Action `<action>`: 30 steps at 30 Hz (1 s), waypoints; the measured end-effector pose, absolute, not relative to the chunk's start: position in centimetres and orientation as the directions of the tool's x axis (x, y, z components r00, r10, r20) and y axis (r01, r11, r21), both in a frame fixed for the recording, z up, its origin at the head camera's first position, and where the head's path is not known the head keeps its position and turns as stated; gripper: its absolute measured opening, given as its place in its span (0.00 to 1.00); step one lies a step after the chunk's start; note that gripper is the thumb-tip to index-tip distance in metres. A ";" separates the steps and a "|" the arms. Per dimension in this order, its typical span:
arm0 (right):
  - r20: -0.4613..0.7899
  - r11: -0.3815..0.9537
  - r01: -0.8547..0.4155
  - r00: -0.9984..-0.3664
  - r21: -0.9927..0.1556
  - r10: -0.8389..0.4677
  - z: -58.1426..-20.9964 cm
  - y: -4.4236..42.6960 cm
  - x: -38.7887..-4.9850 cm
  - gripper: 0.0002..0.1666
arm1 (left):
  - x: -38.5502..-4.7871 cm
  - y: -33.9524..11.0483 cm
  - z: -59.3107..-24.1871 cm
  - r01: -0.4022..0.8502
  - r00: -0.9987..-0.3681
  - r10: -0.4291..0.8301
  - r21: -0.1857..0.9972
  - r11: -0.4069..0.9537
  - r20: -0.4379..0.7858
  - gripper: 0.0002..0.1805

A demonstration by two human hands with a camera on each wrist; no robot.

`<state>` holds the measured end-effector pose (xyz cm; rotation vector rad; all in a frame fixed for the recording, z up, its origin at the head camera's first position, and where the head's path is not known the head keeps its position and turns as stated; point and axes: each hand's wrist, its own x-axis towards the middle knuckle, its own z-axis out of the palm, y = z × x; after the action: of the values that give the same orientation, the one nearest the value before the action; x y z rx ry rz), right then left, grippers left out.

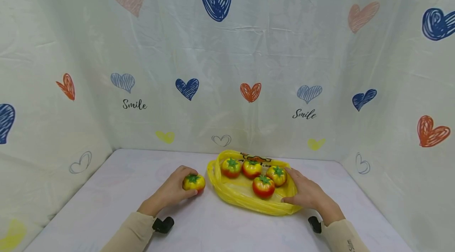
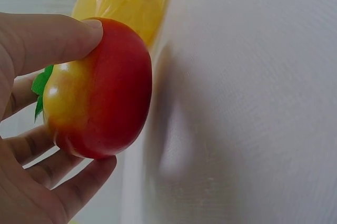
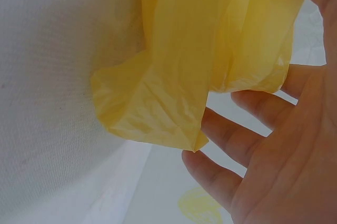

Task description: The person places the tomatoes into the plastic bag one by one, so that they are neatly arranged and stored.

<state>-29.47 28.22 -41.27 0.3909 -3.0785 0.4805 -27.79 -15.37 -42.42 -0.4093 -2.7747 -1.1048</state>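
Observation:
My left hand [image 1: 175, 188] holds a red and yellow tomato [image 1: 194, 183] with a green leafy top, left of the bag. The left wrist view shows the thumb on one side of the tomato [image 2: 100, 92] and fingers on the other, with a shadow on the surface beside it. A yellow plastic bag [image 1: 241, 201] lies with its mouth spread wide. Several similar tomatoes [image 1: 264, 187] sit inside it. At the bag's right end, my right hand [image 1: 307, 192] touches the rim with its fingers spread, and in the right wrist view the fingertips meet the yellow plastic [image 3: 174, 87].
Both hands work over a white-covered table [image 1: 213, 228]. A pale curtain [image 1: 227, 58] printed with hearts and the word "Smile" hangs behind the table and along both sides. A dark wrist device [image 1: 163, 225] sits at the left cuff, another [image 1: 314, 224] at the right.

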 end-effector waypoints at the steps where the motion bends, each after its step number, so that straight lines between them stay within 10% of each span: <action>1: 0.040 0.923 -0.245 -0.969 -0.297 -0.244 -41.3 28.2 -29.5 0.64 | -27.8 -15.4 -42.4 0.297 -0.955 0.202 0.655 0.695 0.218 0.24; 30: 0.028 0.929 -0.226 -0.973 -0.294 -0.228 -41.4 28.1 -29.7 0.64 | -27.8 -15.8 -41.6 0.323 -0.945 0.199 0.640 0.697 0.260 0.25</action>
<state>-29.72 28.09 -41.38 0.3642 -3.0912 0.4700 -27.81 -15.75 -41.55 -0.4236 -2.7347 -1.0793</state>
